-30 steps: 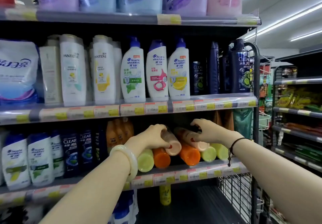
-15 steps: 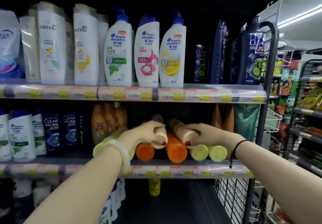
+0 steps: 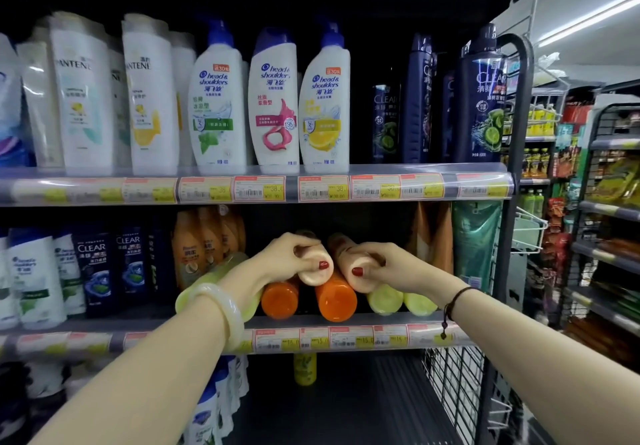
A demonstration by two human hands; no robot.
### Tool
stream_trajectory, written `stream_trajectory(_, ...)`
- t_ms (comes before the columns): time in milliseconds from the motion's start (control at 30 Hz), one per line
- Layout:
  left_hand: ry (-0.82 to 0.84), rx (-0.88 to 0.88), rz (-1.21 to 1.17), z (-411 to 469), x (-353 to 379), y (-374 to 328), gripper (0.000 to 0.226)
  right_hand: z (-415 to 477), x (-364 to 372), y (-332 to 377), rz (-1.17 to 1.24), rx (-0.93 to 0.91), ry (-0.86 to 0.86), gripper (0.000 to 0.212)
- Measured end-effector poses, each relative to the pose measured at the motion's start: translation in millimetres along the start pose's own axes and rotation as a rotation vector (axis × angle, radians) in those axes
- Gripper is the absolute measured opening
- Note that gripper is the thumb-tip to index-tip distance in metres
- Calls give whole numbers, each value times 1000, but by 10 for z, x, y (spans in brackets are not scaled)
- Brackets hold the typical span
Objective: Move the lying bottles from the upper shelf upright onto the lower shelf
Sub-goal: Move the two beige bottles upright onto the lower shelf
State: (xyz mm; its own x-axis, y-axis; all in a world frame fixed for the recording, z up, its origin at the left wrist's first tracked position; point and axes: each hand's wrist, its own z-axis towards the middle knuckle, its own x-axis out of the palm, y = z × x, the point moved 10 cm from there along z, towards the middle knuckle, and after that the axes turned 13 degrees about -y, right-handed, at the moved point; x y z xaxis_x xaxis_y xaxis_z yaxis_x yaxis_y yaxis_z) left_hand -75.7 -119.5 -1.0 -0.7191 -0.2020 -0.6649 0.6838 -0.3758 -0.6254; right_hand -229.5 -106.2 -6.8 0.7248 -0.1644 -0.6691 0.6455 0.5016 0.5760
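Left hand (image 3: 294, 261) is wrapped around one peach bottle (image 3: 317, 273), right hand (image 3: 384, 264) around another (image 3: 349, 271); both bottles lie atop orange bottles (image 3: 336, 299) on the shelf (image 3: 346, 339).

Price tags (image 3: 313, 339) blurred, unreadable

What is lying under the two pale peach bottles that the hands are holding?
Under the peach bottles lie orange bottles and yellow-green bottles, caps toward the camera. The left hand and right hand cover the stack's middle, and its back is dark.
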Motion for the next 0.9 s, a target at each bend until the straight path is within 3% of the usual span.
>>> stream_trajectory(533, -37, -107, -322, -455, -161, -45, 54, -304, 16, 195, 154, 70, -109, 29)
stream_trajectory(700, -54, -148, -447, -516, -147, -12, 54, -347, -30, 162, 191, 126, -281, 20)
stream_trajectory(900, -227, -336, -684, -554, -148, 202, 27, -448, -8, 55, 307, 198, -352, 24)
